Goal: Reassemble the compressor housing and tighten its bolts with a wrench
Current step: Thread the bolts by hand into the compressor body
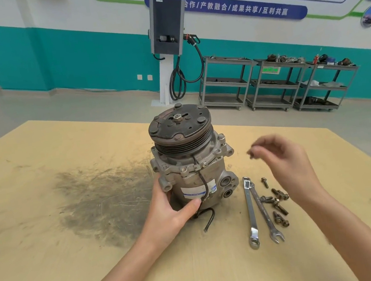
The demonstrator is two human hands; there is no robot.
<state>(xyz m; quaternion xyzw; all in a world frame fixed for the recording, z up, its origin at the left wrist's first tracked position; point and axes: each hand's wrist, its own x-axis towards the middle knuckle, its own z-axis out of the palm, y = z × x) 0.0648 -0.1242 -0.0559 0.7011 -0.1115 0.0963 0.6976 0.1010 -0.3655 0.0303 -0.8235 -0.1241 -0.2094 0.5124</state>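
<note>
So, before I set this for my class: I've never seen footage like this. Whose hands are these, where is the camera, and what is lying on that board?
The single picture comes from a camera worn on a person's head, looking forward and down at their own bare hands. The left hand steadies a metal compressor standing upright on a tan board. The right hand is raised above the board and pinches a small bolt at its fingertips. Beside the compressor lie two wrenches and a scatter of loose bolts. A dark smudge stains the board on the left.
</note>
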